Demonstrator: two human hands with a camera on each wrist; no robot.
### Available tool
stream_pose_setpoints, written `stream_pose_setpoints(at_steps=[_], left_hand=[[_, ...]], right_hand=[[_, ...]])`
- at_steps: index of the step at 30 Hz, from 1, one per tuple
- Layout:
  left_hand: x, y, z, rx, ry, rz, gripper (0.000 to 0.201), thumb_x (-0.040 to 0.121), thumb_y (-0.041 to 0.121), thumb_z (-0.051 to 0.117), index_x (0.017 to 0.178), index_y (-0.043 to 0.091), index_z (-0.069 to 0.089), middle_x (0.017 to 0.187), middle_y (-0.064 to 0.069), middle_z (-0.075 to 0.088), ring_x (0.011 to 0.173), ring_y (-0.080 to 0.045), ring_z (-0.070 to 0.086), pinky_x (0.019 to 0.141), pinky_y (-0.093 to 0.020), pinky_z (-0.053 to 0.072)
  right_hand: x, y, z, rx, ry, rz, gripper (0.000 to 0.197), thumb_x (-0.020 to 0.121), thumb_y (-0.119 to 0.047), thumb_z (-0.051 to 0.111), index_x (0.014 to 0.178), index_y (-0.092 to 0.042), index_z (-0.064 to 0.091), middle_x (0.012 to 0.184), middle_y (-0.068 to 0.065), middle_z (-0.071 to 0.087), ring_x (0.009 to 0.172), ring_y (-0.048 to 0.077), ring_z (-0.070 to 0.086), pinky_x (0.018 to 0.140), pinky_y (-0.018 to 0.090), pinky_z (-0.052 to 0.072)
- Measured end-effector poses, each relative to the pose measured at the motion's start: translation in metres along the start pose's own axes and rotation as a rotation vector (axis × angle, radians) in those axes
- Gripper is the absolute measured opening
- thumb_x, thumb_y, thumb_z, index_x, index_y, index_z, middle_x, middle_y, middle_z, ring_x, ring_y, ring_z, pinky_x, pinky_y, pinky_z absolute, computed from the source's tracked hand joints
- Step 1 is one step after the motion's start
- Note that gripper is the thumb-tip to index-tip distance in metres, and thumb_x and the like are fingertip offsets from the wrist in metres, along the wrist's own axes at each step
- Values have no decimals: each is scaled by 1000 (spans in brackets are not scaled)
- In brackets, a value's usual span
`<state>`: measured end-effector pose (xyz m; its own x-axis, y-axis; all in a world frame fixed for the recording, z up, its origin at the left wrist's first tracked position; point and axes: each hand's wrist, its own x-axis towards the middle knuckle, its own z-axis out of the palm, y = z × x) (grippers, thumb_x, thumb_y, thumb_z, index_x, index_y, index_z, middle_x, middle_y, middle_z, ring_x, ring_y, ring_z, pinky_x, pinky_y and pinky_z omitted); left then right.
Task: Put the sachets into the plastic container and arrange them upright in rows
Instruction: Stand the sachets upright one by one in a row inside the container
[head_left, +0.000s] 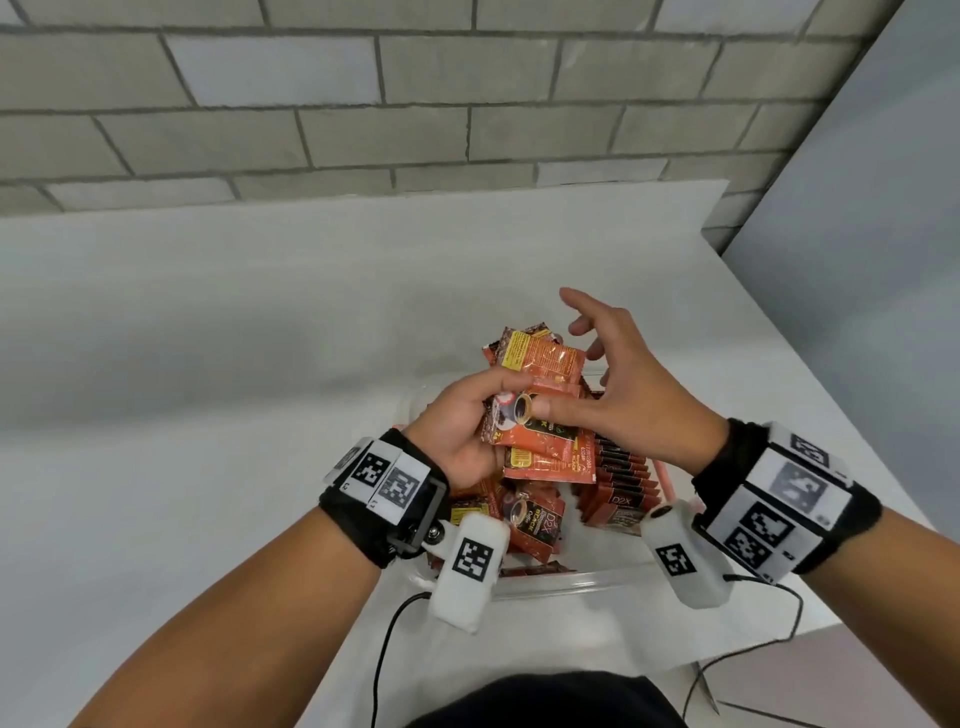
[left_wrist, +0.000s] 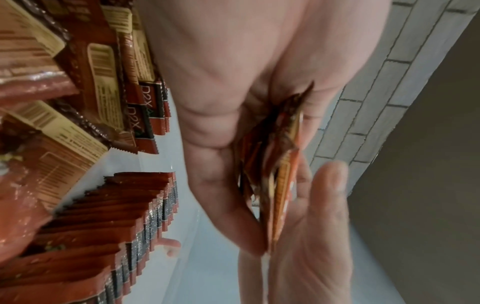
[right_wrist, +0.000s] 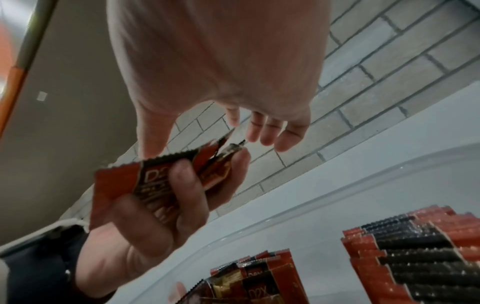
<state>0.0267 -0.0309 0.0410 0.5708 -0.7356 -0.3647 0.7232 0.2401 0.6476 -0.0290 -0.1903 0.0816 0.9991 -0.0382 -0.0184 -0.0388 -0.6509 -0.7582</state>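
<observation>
In the head view my left hand (head_left: 467, 431) grips a fanned bunch of red-orange sachets (head_left: 540, 364) above the clear plastic container (head_left: 561, 579). My right hand (head_left: 618, 374) hovers over the bunch with its fingers spread, and its thumb touches the front sachet. A row of sachets (head_left: 623, 467) stands upright along the container's right side, while loose sachets (head_left: 535, 519) lie in a heap at its left. The left wrist view shows the held sachets (left_wrist: 280, 174) edge-on between thumb and fingers. In the right wrist view the right hand's fingers (right_wrist: 272, 131) are straight above the held sachets (right_wrist: 124, 181).
The container sits near the front right corner of a white table (head_left: 208, 364), against a grey brick wall (head_left: 363, 104). Black cables (head_left: 384, 649) trail from both wrist cameras over the table's front edge. The table's right edge (head_left: 831, 395) is close to my right wrist.
</observation>
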Motion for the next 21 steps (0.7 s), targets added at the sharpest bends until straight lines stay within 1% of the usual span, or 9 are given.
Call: stream_pose_setpoints(at_steps=[1, 3, 6, 9, 12, 14, 17, 19, 21], left_hand=[[0, 0, 0, 1, -5, 3, 23, 79, 15, 57, 93, 6, 74, 88, -11, 72, 75, -22, 69, 73, -33, 56], [1, 0, -1, -3, -32, 18, 24, 84, 16, 54, 90, 11, 77, 91, -9, 73, 78, -20, 70, 76, -33, 56], [1, 2, -3, -55, -35, 57, 30, 84, 24, 54, 103, 10, 73, 100, -12, 71, 86, -24, 69, 83, -40, 55], [2, 1, -4, -61, 4, 69, 31, 79, 24, 56, 103, 9, 70, 98, -13, 71, 84, -25, 69, 83, -40, 55], [1, -2, -4, -45, -3, 55, 22, 81, 19, 62, 101, 10, 69, 95, -12, 72, 82, -24, 69, 81, -38, 55], [1, -3, -6, -18, 25, 39, 28, 77, 22, 59, 101, 9, 65, 90, -10, 72, 79, -22, 69, 79, -36, 55], [1, -3, -8, 35, 54, 25, 40, 73, 20, 58, 110, 6, 60, 96, -12, 70, 81, -24, 68, 79, -38, 55], [0, -4, -7, 72, 41, 25, 39, 71, 17, 60, 108, 6, 61, 93, -11, 70, 79, -23, 69, 76, -37, 56], [-1, -5, -6, 109, 30, 39, 33, 70, 12, 62, 103, 5, 62, 86, -8, 72, 76, -21, 69, 73, -33, 57]], right_hand=[[-1, -1, 0, -18, -8, -3, 101, 57, -61, 68, 143, -44, 17, 124, -10, 31, 113, 7, 37, 88, 21, 37], [-1, -1, 0, -30, -18, -4, 101, 58, -60, 66, 145, -41, 18, 123, -10, 30, 114, 8, 36, 93, 27, 39], [-1, 2, -3, 9, -35, 11, 87, 73, -54, 58, 148, -35, 18, 124, -10, 32, 116, 9, 39, 99, 30, 41], [-4, 9, -5, 96, -92, 41, 71, 86, -45, 49, 149, -31, 20, 133, -9, 40, 121, 8, 46, 105, 31, 40], [-7, 14, -4, 192, -104, 79, 54, 95, -35, 46, 147, -28, 28, 131, -9, 54, 111, 3, 58, 98, 24, 45], [-9, 18, -3, 181, -1, 76, 41, 98, -30, 45, 138, -24, 42, 118, -12, 62, 100, -3, 61, 88, 15, 46], [-7, 19, -8, 270, 198, 118, 19, 99, -26, 47, 112, -18, 59, 93, -10, 68, 73, -4, 62, 69, 20, 43], [-6, 16, -12, 323, 190, 130, 14, 98, -24, 49, 103, -20, 61, 85, -9, 69, 68, -2, 62, 65, 19, 43], [-5, 11, -12, 312, 109, 108, 11, 96, -21, 52, 99, -22, 63, 85, -8, 70, 72, 4, 65, 67, 20, 48]])
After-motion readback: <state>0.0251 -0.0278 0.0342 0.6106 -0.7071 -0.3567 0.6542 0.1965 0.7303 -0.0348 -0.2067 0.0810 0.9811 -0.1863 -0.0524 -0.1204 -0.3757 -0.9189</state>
